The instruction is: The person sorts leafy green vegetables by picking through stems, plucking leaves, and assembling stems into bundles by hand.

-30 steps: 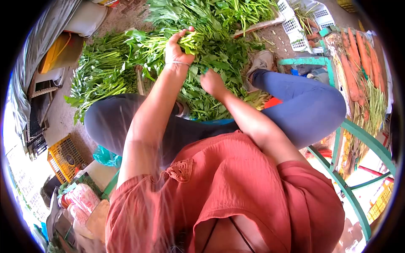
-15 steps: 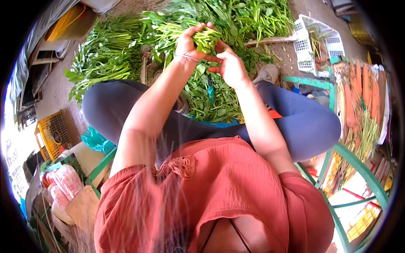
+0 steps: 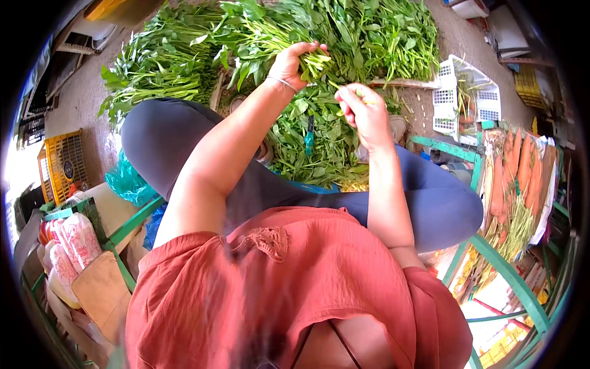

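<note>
The right hand has drawn away from the bunch of greens, toward four o'clock. The left hand wraps its fingers round the bunch; at six o'clock a teal handle lies on leaves; the right fingers pinch a green stem.

Soft red top with short, crinkly sleeves, a lacy red patch, thin black strings at the neck, dark blue pants, thin pale wristband
</note>
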The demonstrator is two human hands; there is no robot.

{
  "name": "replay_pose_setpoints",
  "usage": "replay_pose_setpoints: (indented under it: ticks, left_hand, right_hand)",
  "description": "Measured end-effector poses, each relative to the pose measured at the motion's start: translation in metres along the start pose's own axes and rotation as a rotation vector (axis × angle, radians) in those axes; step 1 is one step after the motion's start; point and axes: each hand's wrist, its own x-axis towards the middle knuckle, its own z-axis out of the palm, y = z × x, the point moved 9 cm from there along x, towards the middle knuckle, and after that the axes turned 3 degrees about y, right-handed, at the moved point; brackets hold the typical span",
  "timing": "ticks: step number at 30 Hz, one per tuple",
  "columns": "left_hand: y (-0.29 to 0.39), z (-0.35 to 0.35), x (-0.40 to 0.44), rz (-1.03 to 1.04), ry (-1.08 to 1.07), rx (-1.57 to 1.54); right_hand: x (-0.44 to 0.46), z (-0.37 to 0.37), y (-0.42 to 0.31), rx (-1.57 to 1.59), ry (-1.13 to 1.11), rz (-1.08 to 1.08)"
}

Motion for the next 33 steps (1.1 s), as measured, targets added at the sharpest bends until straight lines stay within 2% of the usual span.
replay_pose_setpoints:
  ticks: [1, 2, 4, 5, 6, 8, 9, 10, 12, 13, 14, 16, 18, 19, 21, 22, 24, 27, 28, 29, 30, 31, 33]
  left_hand:
    - [-0.001, 0.0, -0.003, 0.004, 0.018, 0.051]
    - [-0.001, 0.001, -0.005, 0.01, 0.035, 0.105]
    - [-0.006, -0.003, -0.005, 0.019, 0.067, 0.206]
    - [-0.007, 0.0, -0.008, 0.037, 0.069, 0.241]
    - [-0.009, 0.001, -0.01, 0.05, 0.075, 0.278]
    - [-0.011, 0.004, -0.016, 0.068, 0.115, 0.287]
    - [-0.01, 0.005, -0.016, 0.086, 0.103, 0.305]
    - [-0.009, 0.004, -0.014, 0.06, 0.084, 0.276]
    - [0.0, 0.007, -0.012, 0.138, 0.041, 0.233]
    - [-0.001, 0.01, -0.013, 0.078, 0.02, 0.208]
    - [0.001, 0.002, -0.009, 0.084, 0.106, 0.247]
    - [0.009, 0.009, -0.019, 0.126, 0.134, 0.368]
    - [0.014, 0.008, -0.037, 0.093, 0.306, 0.641]
    - [0.014, 0.014, -0.049, 0.045, 0.369, 0.706]
    - [-0.016, 0.009, -0.004, 0.176, 0.141, 0.432]
    - [-0.014, 0.02, -0.009, 0.177, 0.088, 0.442]
    - [-0.001, 0.039, -0.019, 0.227, 0.028, 0.42]
    - [0.014, 0.052, -0.024, 0.157, 0.016, 0.249]
    - [0.019, 0.052, -0.025, 0.142, 0.026, 0.264]
    - [0.025, 0.049, -0.025, 0.125, 0.074, 0.371]
    - [0.032, 0.047, -0.03, 0.102, 0.122, 0.478]
    - [0.042, 0.047, -0.028, 0.2, 0.149, 0.491]
    - [0.056, 0.041, -0.042, 0.19, 0.243, 0.485]
  right_hand:
    - [0.007, -0.013, 0.006, -0.326, 0.083, -0.04]
    - [0.008, -0.033, 0.019, -0.624, 0.164, 0.081]
    - [0.004, -0.031, 0.022, -0.664, 0.235, 0.264]
    - [0.006, -0.021, 0.021, -0.511, 0.235, 0.24]
    - [0.012, -0.012, 0.025, -0.493, 0.246, 0.233]
    - [0.03, 0.002, 0.024, -0.674, 0.22, -0.002]
    - [0.036, 0.002, 0.028, -0.612, 0.227, -0.057]
    - [0.035, 0.003, 0.026, -0.613, 0.217, -0.07]
    - [0.024, 0.004, 0.03, -0.581, 0.055, -0.046]
    - [0.023, -0.017, 0.052, -0.679, 0.056, 0.023]
    - [0.026, -0.04, 0.075, -0.779, 0.049, 0.081]
    - [0.027, -0.076, 0.063, -0.61, 0.309, -0.009]
    - [0.032, -0.057, 0.018, -0.285, 0.316, -0.089]
    - [0.036, -0.041, 0.0, -0.285, 0.222, -0.1]
    - [0.051, -0.011, -0.022, -0.328, -0.019, -0.065]
    - [0.058, 0.0, -0.028, -0.396, -0.077, -0.026]
    - [0.071, 0.022, -0.041, -0.72, -0.236, -0.067]
    - [0.077, 0.05, -0.062, -0.803, -0.274, -0.093]
    - [0.084, 0.053, -0.063, -0.815, -0.313, -0.07]
    - [0.096, 0.046, -0.063, -0.806, -0.301, -0.138]
    - [0.095, 0.056, -0.066, -0.7, -0.296, -0.051]
    - [0.1, 0.058, -0.061, -0.646, -0.31, -0.021]
    - [0.107, 0.067, -0.054, -0.603, -0.331, 0.014]
